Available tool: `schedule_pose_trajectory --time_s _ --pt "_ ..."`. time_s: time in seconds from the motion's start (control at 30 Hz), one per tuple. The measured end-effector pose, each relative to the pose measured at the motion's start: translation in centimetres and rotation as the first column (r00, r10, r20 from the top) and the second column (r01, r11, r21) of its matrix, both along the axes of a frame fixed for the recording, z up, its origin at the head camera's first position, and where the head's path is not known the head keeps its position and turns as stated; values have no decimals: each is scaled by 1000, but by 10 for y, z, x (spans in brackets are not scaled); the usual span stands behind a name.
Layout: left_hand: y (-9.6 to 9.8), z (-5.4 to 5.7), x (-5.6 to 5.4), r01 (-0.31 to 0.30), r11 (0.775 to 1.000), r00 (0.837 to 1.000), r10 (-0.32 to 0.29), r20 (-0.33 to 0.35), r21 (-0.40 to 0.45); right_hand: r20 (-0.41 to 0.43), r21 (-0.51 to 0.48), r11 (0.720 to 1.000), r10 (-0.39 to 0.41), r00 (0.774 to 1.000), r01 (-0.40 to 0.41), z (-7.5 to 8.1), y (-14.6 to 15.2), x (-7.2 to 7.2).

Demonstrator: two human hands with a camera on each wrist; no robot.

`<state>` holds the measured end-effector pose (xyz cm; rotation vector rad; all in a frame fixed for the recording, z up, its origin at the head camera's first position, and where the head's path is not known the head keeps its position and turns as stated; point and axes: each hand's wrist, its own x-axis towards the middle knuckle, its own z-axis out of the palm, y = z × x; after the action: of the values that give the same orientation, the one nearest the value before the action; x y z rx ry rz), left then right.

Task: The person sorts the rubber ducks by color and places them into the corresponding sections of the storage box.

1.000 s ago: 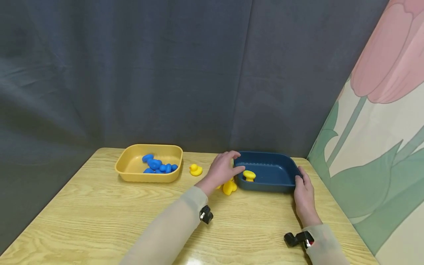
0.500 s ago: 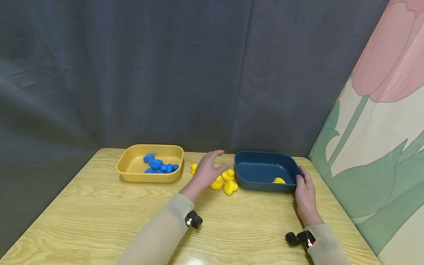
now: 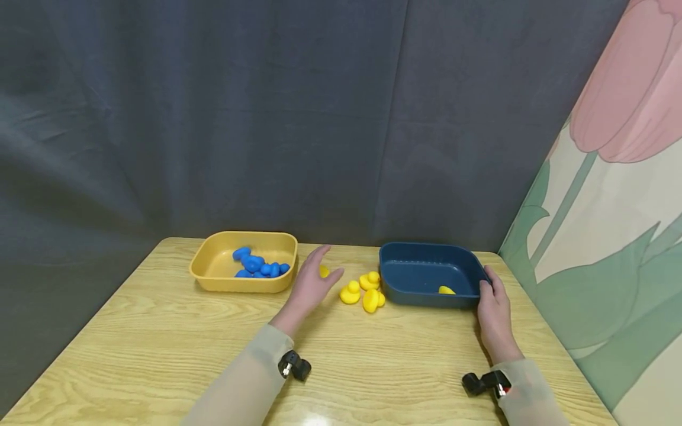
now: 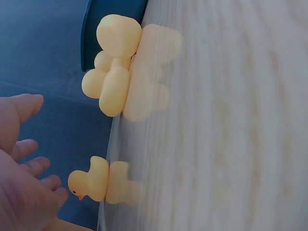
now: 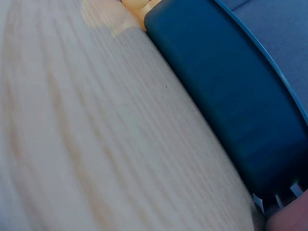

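Note:
My left hand (image 3: 308,288) is spread with nothing in it, beside a yellow rubber duck (image 4: 91,179) standing alone; in the head view the hand partly covers that duck. Three more ducks cluster to its right: one upright duck (image 3: 350,294), one behind it (image 3: 370,280), and a tipped one (image 3: 372,300) by the dark blue bin (image 3: 426,300). With thumb at the rim and fingers along the outside, my right hand (image 3: 495,316) holds the bin's right end. Inside the bin, a yellow duck (image 3: 446,290) shows only partly above the front wall.
Left of the ducks stands a yellow bin (image 3: 240,286) with several blue toys (image 3: 253,264) inside. Both bins sit near the back of the wooden table (image 3: 373,367), before a grey curtain (image 3: 266,118). A flower-patterned wall (image 3: 591,284) borders the right side.
My left hand has moved left from the blue bin, past the clustered ducks, to the lone duck. The yellow toy in the bin has shifted right. My right hand keeps its place on the bin.

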<state>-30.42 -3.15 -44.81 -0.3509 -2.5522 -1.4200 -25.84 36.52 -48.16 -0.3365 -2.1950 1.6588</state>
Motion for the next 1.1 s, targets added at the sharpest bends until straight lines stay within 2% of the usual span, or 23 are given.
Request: schedule_pose_trajectory --time_s 0.2,0.5,0.83,1.1 --pt "-7 -4 0 -13 999 998 10 56 49 14 2 1000 3 1000 -3 1 -1 1" --pt "-13 -12 -1 -17 998 992 9 125 65 5 -11 1000 4 1000 -4 0 0 0" --pt "-15 -20 -3 -23 997 991 12 135 77 6 -23 1000 4 1000 -4 1 0 1" --pt "-15 -25 -5 -21 999 992 17 127 34 11 -27 1000 6 1000 -6 1 2 1"
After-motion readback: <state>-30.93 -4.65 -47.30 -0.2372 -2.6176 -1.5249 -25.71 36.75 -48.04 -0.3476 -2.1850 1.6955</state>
